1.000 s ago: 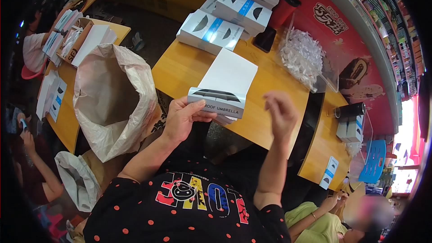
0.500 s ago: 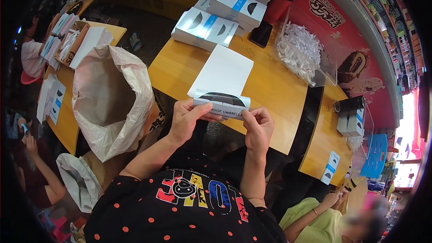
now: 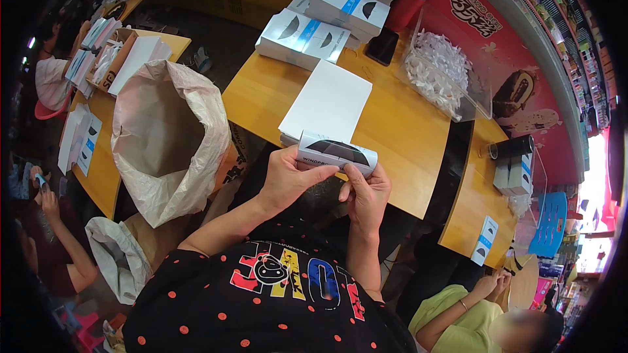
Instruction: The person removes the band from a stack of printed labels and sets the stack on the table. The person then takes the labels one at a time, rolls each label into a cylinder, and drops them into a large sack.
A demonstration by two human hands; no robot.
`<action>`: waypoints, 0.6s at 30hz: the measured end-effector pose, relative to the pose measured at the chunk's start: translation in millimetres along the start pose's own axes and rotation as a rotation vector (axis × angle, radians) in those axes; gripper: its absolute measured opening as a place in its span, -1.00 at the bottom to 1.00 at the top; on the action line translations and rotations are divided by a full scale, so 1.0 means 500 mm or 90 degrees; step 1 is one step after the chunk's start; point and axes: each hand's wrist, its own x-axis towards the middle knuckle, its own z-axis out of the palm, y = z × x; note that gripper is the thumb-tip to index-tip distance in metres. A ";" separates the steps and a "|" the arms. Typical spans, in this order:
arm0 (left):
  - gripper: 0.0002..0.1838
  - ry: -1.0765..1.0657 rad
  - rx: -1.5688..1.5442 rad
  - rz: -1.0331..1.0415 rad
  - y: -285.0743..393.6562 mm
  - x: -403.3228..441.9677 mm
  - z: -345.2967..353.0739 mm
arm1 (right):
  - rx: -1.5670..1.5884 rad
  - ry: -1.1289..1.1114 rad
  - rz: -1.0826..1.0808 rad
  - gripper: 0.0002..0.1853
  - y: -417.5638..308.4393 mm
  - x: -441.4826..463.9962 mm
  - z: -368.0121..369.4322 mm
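Between my two hands is a curled paper umbrella sleeve [image 3: 335, 150], printed with a dark umbrella and the letters "WINDP"; my fingers cover the rest of its lettering. My left hand [image 3: 286, 178] grips its left part, thumb stretched along the lower edge. At the right end, my right hand [image 3: 367, 201] pinches the same edge, its thumb close to the left one. Just beyond the sleeve, a stack of blank white sheets [image 3: 329, 101] lies on the yellow wooden table [image 3: 399, 157].
Banded stacks of umbrella-printed paper [image 3: 302, 38] stand at the back beside a black phone [image 3: 381, 47]. A clear bin [image 3: 437, 68] holds white strips. To the left gapes a big woven sack [image 3: 170, 150]. A person in a green top [image 3: 458, 317] sits lower right.
The sleeve has curled further and shifted slightly right. My right hand has moved from its right end in under the lower edge, bringing both thumbs close together.
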 end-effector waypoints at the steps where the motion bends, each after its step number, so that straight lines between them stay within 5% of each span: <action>1: -0.79 0.012 0.051 0.025 0.001 -0.002 0.006 | 0.001 0.002 -0.001 -0.84 -0.001 -0.004 0.002; 8: -0.80 0.040 0.015 0.007 0.000 -0.003 0.006 | -0.048 0.012 -0.009 -0.85 -0.011 -0.018 0.010; 18: -0.55 -0.231 -0.218 -0.077 0.015 -0.014 -0.086 | -0.077 -0.183 -0.022 -0.58 -0.025 -0.042 -0.030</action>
